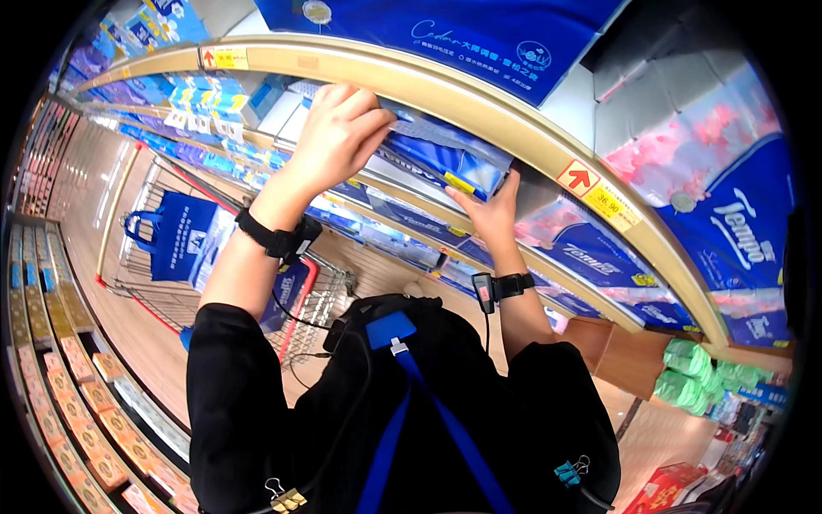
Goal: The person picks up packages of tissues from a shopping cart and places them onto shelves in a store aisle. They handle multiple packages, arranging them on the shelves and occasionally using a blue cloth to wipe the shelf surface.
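A blue Tempo tissue pack (443, 157) in clear plastic wrap sits tilted on a middle shelf, just under the shelf edge above it. My left hand (343, 132) is curled at the pack's left end, fingers closed on its wrap. At the opposite end, my right hand (494, 209) holds the pack's near corner, thumb along the front and fingers around the side. Behind my left hand, part of the white shelf board shows.
Pink-and-blue Tempo packs (581, 257) stand to the right. A beige shelf rail (411, 67) with price tags curves overhead. Behind my left arm is a shopping cart (138, 299) holding a blue bag (176, 238). Boxed goods (96, 437) line the opposite shelf.
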The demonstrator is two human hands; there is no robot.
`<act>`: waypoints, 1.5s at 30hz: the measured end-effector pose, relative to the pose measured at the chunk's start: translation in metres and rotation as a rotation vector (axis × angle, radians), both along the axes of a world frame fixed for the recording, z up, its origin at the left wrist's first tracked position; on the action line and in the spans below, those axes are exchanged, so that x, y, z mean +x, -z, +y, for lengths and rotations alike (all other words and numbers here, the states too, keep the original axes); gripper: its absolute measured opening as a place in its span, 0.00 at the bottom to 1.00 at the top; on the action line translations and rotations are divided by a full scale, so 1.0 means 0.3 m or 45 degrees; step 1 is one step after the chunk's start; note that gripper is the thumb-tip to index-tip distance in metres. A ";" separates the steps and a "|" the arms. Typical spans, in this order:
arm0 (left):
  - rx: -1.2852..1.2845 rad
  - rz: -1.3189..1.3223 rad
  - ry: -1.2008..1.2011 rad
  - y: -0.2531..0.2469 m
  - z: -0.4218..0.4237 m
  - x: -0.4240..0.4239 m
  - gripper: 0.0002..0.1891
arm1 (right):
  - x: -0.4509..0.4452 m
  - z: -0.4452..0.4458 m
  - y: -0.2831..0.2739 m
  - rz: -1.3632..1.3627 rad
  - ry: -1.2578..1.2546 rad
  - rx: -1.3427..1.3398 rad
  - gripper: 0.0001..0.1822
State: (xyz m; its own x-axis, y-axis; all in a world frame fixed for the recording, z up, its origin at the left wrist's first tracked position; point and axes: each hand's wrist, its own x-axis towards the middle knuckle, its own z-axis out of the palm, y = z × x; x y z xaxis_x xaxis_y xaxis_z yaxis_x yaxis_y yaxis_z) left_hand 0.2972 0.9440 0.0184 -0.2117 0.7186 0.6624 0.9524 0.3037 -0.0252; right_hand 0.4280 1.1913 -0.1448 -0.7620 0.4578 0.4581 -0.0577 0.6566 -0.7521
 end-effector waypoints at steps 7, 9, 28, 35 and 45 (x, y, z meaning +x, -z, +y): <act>0.040 -0.133 -0.050 0.092 0.017 0.004 0.09 | -0.013 0.035 -0.017 -0.074 -0.053 0.013 0.52; 0.066 -0.138 -0.077 0.101 0.027 -0.001 0.09 | 0.003 0.026 -0.025 -0.037 -0.067 -0.009 0.52; 0.139 -0.011 0.117 0.129 -0.082 -0.127 0.23 | -0.008 -0.203 -0.352 0.420 0.007 0.726 0.08; 0.478 -0.240 -0.249 0.251 -0.188 -0.371 0.20 | -0.027 -0.165 -0.301 0.171 0.294 0.868 0.09; 0.107 -1.398 -0.245 0.612 -0.017 -0.509 0.49 | -0.143 -0.093 -0.268 -0.610 0.564 1.090 0.30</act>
